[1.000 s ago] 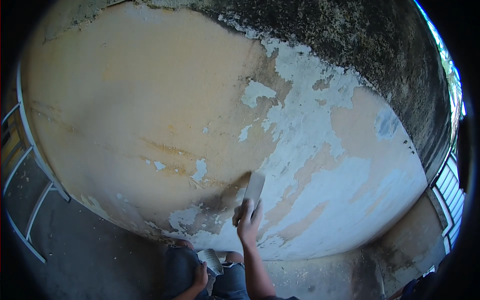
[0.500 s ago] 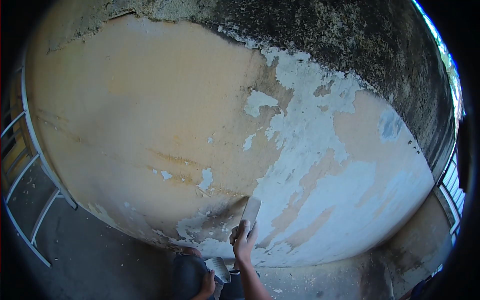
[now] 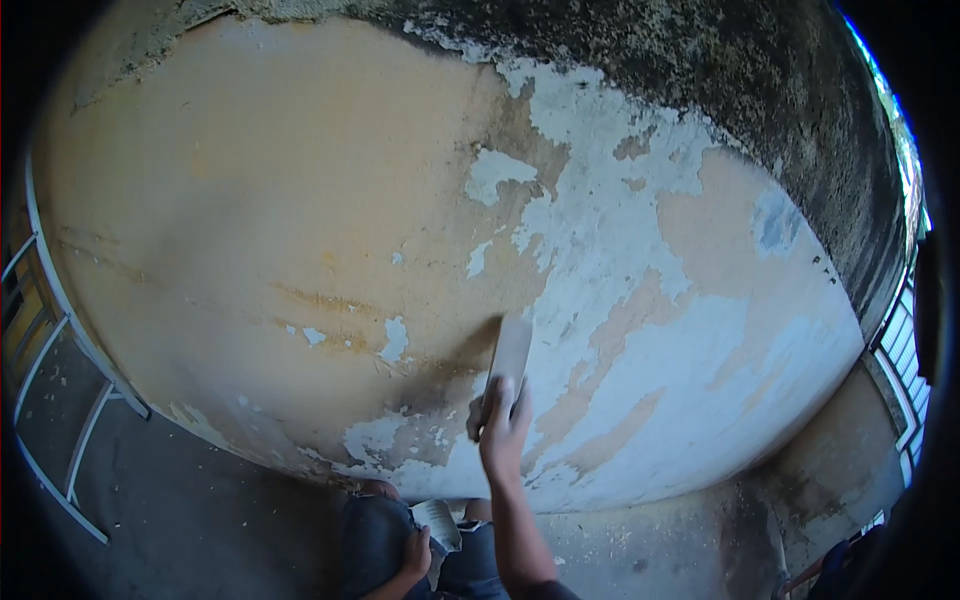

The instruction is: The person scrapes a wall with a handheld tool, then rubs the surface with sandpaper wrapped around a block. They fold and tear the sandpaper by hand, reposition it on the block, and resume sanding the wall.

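Note:
My right hand [image 3: 505, 435] is closed around a long rectangular trowel [image 3: 513, 348], held upright with its flat face towards me. The trowel's upper end is at the wall [image 3: 280, 190], along the border between bare tan plaster and a white coat [image 3: 625, 400]; whether it touches cannot be made out. Low down, in front of my knees, my left hand [image 3: 418, 555] is closed on the handle of a broad putty knife [image 3: 438, 525]. Its wide grey blade points up and to the right. The fingers of that hand are partly hidden.
Dark, mouldy rough wall [image 3: 750, 90] runs across the top right. A white metal frame [image 3: 80, 440] stands at the left on the grey floor [image 3: 210, 520]. White bars [image 3: 900, 340] are at the far right, above a low stained wall [image 3: 840, 480].
My right hand has moved up the wall with the trowel, and more of the forearm shows. My left hand still holds the putty knife near my knees. The view has shifted slightly.

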Tool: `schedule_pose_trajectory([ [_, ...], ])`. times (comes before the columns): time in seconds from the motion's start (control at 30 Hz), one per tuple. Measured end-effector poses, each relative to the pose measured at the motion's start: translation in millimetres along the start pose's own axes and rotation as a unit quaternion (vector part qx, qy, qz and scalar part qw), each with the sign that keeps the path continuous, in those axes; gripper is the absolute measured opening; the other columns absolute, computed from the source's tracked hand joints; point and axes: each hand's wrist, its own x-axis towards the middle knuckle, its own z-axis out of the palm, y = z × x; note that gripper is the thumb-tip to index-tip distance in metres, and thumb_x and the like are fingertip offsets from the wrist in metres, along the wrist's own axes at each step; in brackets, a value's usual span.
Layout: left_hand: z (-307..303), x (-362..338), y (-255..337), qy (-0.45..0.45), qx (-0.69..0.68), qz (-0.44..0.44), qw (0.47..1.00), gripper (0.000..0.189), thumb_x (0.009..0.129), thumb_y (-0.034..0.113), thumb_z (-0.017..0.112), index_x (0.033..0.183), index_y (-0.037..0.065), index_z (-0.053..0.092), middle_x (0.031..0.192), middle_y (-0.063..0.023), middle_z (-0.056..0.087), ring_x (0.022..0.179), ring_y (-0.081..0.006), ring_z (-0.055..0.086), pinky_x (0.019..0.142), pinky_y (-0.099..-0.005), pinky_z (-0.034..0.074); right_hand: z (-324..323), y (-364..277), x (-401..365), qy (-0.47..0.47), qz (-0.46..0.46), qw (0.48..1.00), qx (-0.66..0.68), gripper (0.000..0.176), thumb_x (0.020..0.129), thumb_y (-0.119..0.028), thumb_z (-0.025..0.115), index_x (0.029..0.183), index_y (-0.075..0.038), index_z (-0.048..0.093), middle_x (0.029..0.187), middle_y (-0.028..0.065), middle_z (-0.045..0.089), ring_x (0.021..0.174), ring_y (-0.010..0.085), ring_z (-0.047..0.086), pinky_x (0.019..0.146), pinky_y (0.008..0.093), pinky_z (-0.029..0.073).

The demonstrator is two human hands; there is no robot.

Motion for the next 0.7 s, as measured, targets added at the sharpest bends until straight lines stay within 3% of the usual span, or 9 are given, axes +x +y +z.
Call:
schedule_pose_trajectory([
  [0.07, -2.3, 3.6, -13.6, -0.008, 0.045, 0.032, 0.998, 0.047, 0.102, 0.04, 0.043, 0.103, -0.004, 0.059, 0.085, -0.0106, 0.06, 0.075, -0.0212, 0.058, 0.064, -0.0328, 0.049, 1.1, -27.4, 25.3, -0.037, -0.037, 0.998, 0.016, 0.03, 0.105, -0.038, 0.042, 0.098, -0.009, 0.04, 0.06, 0.0015, 0.042, 0.041, 0.0091, 0.039, 0.036, 0.0235, 0.032],
  [0.1, -0.2, 0.7, -5.3, 0.007, -0.008, 0.001, 1.0, 0.047, 0.102, 0.04, 0.042, 0.103, -0.004, 0.058, 0.086, -0.011, 0.06, 0.075, -0.021, 0.058, 0.063, -0.0327, 0.049, 1.6, -24.3, 28.7, -0.033, -0.036, 0.999, 0.021, 0.031, 0.105, -0.039, 0.041, 0.098, -0.009, 0.04, 0.06, 0.001, 0.041, 0.041, 0.009, 0.039, 0.035, 0.0238, 0.031],
  [0.2, 3.8, 4.7, -1.6, 0.03, -0.088, -0.046, 0.995, 0.047, 0.102, 0.04, 0.043, 0.104, -0.005, 0.058, 0.087, -0.012, 0.06, 0.076, -0.0211, 0.058, 0.063, -0.0328, 0.048, -13.0, 53.5, 4.6, 0.0, -0.059, 0.997, -0.04, 0.032, 0.105, -0.04, 0.04, 0.098, -0.009, 0.04, 0.06, 0.0005, 0.039, 0.041, 0.009, 0.039, 0.035, 0.0241, 0.031],
  [0.27, 5.7, 16.1, -8.5, 0.042, -0.119, -0.055, 0.99, 0.047, 0.102, 0.04, 0.043, 0.105, -0.005, 0.058, 0.088, -0.0125, 0.06, 0.077, -0.0213, 0.059, 0.063, -0.0329, 0.049, -12.2, 63.4, -23.2, 0.029, 0.001, 1.0, -0.003, 0.033, 0.104, -0.041, 0.04, 0.099, -0.008, 0.041, 0.06, 0.0011, 0.04, 0.041, 0.0091, 0.039, 0.035, 0.0244, 0.031],
  [0.43, -3.6, 11.8, -31.4, 0.004, 0.054, 0.022, 0.998, 0.045, 0.102, 0.039, 0.044, 0.106, -0.005, 0.057, 0.089, -0.0127, 0.059, 0.077, -0.0206, 0.059, 0.063, -0.0323, 0.049, -7.0, -23.9, 24.7, -0.004, -0.04, 0.999, 0.002, 0.026, 0.105, -0.032, 0.042, 0.103, -0.007, 0.045, 0.063, 0.0007, 0.048, 0.044, 0.0076, 0.042, 0.038, 0.024, 0.033],
  [0.5, -0.3, 3.3, -4.7, 0.015, 0.001, -0.008, 1.0, 0.045, 0.102, 0.039, 0.043, 0.105, -0.004, 0.057, 0.089, -0.0128, 0.06, 0.078, -0.0208, 0.059, 0.063, -0.0325, 0.049, -3.4, -43.7, 40.9, -0.009, -0.063, 0.998, 0.027, 0.025, 0.106, -0.031, 0.041, 0.102, -0.006, 0.045, 0.06, 0.0, 0.046, 0.042, 0.0075, 0.041, 0.037, 0.0243, 0.032],
  [0.6, 2.8, 4.9, 3.7, 0.023, -0.06, -0.043, 0.997, 0.045, 0.102, 0.039, 0.042, 0.106, -0.003, 0.057, 0.09, -0.0123, 0.059, 0.079, -0.02, 0.06, 0.062, -0.032, 0.049, -11.0, 5.1, 9.6, 0.009, -0.042, 0.999, -0.028, 0.028, 0.106, -0.035, 0.039, 0.1, -0.008, 0.043, 0.061, 0.0023, 0.045, 0.042, 0.0081, 0.041, 0.036, 0.0233, 0.032],
  [0.67, 8.9, 8.3, -1.9, 0.062, -0.126, -0.06, 0.988, 0.045, 0.102, 0.038, 0.042, 0.105, -0.004, 0.057, 0.092, -0.0178, 0.06, 0.081, -0.0285, 0.06, 0.067, -0.0361, 0.049, -18.4, 50.8, -23.6, 0.014, -0.011, 0.999, -0.032, 0.028, 0.105, -0.035, 0.041, 0.1, -0.008, 0.043, 0.06, 0.0015, 0.045, 0.041, 0.0077, 0.04, 0.035, 0.0239, 0.031],
  [0.7, 7.9, 26.2, -34.9, 0.067, -0.057, 0.02, 0.996, 0.042, 0.101, 0.042, 0.047, 0.1, 0.002, 0.058, 0.086, -0.0066, 0.057, 0.074, -0.0171, 0.059, 0.058, -0.0302, 0.051, -14.8, 48.3, -16.8, 0.007, -0.016, 0.999, -0.031, 0.028, 0.105, -0.035, 0.041, 0.1, -0.008, 0.043, 0.06, 0.0015, 0.045, 0.041, 0.0077, 0.04, 0.035, 0.0239, 0.031],
])
